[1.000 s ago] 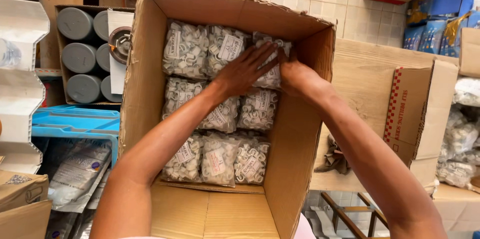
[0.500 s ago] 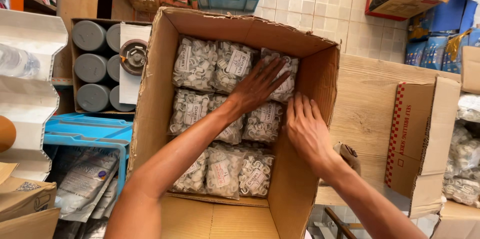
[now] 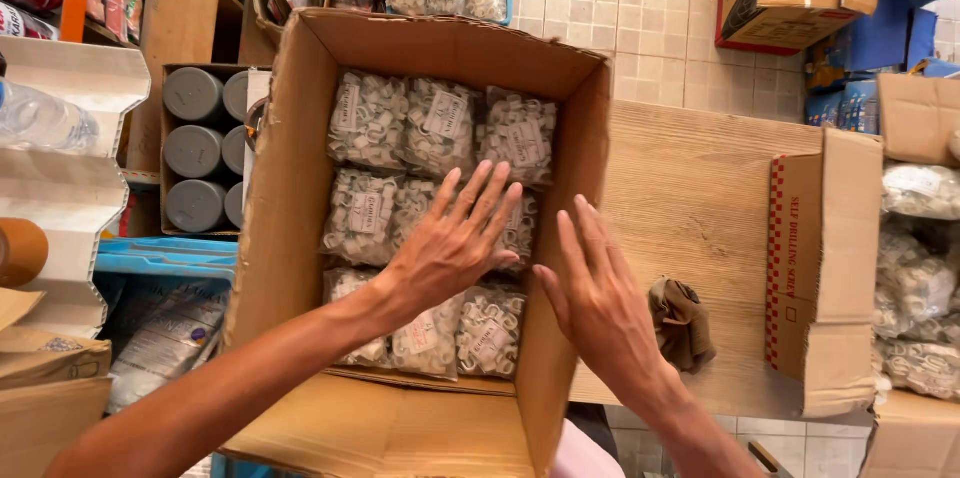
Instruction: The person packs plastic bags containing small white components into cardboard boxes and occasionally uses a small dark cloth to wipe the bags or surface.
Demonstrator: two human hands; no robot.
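Both hands are spread flat, holding nothing: left hand [image 3: 455, 238] over the bagged fittings [image 3: 440, 128], right hand [image 3: 597, 298] at the cardboard box [image 3: 290, 178] wall.

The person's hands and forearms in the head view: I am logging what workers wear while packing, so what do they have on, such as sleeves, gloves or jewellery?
Both are bare. The left hand and the right hand wear no gloves, and no rings show on the fingers. No watch or band shows at either wrist. Both forearms are uncovered as far as the picture's lower edge, with no sleeve in view.
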